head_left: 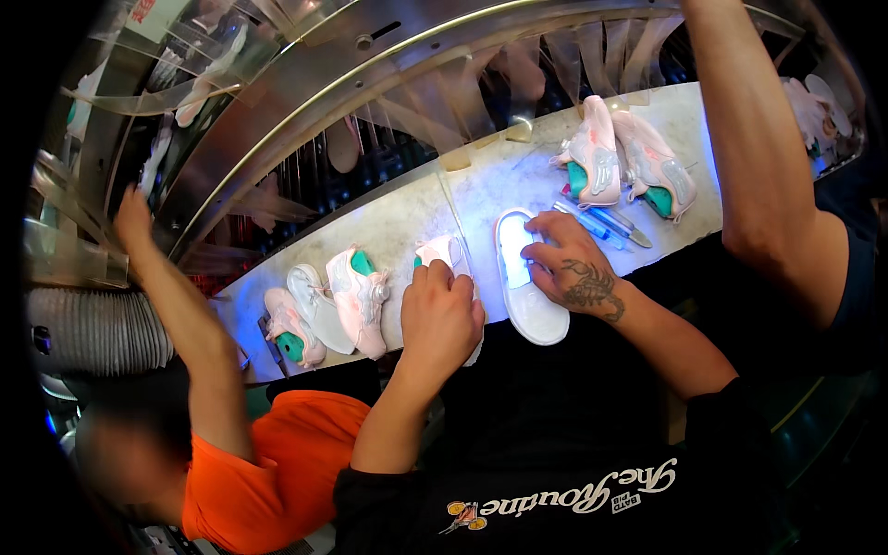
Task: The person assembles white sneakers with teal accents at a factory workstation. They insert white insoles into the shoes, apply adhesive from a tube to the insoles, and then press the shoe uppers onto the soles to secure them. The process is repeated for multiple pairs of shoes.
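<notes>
A pink and white shoe upper [435, 248] lies mostly hidden under my left hand [442, 314], whose fingers are curled over it. My right hand [575, 264], marked with a tattoo, grips the right rim of a white shoe sole [541, 316] with bent fingers. The sole lies on the worktop with its hollow side up, and bright bluish light falls inside it. Several pen-like tools [610, 225], blue and white, lie beyond my right hand. Two pink shoes with green parts [592, 153] [655, 166] stand just behind these tools.
Left of my hands on the pale worktop [407, 199] lie pink shoes [356, 301] [294, 328] and a white sole [317, 310]. Behind runs a metal-edged conveyor with plastic strips [416, 116]. A person in orange [268, 462] reaches at left; another person's arm [754, 139] extends at right.
</notes>
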`<control>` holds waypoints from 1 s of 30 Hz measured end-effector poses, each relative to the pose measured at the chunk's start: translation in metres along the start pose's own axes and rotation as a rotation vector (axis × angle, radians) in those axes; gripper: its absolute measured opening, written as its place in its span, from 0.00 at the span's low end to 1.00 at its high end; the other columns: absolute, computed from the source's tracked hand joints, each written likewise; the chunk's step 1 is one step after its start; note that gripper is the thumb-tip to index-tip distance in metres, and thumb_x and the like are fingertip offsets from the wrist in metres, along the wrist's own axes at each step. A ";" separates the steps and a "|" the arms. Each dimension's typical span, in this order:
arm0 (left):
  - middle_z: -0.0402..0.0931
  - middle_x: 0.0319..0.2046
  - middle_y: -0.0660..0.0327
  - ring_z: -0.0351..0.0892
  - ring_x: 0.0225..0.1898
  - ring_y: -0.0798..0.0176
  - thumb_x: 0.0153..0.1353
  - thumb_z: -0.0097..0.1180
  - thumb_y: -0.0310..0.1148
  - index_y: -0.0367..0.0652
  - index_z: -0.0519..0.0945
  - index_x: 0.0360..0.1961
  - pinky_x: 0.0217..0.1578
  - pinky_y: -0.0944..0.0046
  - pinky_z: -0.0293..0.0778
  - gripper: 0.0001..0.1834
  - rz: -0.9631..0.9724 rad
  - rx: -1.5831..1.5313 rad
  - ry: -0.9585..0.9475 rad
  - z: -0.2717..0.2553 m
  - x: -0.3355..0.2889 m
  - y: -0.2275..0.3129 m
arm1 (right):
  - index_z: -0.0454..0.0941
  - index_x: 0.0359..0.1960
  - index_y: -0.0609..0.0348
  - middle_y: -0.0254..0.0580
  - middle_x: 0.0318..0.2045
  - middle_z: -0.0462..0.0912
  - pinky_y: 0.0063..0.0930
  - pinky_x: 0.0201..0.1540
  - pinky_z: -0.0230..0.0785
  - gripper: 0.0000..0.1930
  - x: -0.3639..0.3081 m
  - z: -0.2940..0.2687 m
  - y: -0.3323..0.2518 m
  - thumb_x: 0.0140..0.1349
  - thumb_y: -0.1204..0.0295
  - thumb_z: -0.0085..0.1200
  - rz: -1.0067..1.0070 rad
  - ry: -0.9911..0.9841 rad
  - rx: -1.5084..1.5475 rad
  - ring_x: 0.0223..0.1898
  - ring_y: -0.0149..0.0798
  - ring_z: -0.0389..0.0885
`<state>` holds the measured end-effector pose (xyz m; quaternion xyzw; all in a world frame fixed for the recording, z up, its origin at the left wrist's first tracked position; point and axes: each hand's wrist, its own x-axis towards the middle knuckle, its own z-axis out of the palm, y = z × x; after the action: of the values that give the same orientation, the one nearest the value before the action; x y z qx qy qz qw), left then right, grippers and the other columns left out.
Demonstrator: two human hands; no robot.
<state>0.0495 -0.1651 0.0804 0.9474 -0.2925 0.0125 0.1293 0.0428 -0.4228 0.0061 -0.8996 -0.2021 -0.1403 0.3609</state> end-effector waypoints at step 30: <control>0.87 0.36 0.57 0.81 0.48 0.49 0.61 0.74 0.26 0.42 0.93 0.43 0.54 0.50 0.76 0.09 0.169 -0.278 0.037 0.015 0.045 -0.035 | 0.89 0.40 0.53 0.43 0.57 0.82 0.50 0.64 0.67 0.06 0.019 0.044 -0.011 0.62 0.71 0.70 0.096 0.082 0.146 0.63 0.53 0.76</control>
<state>0.1049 -0.1660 0.0619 0.8921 -0.3675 0.0002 0.2628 0.0595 -0.3794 -0.0102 -0.8731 -0.1537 -0.1444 0.4396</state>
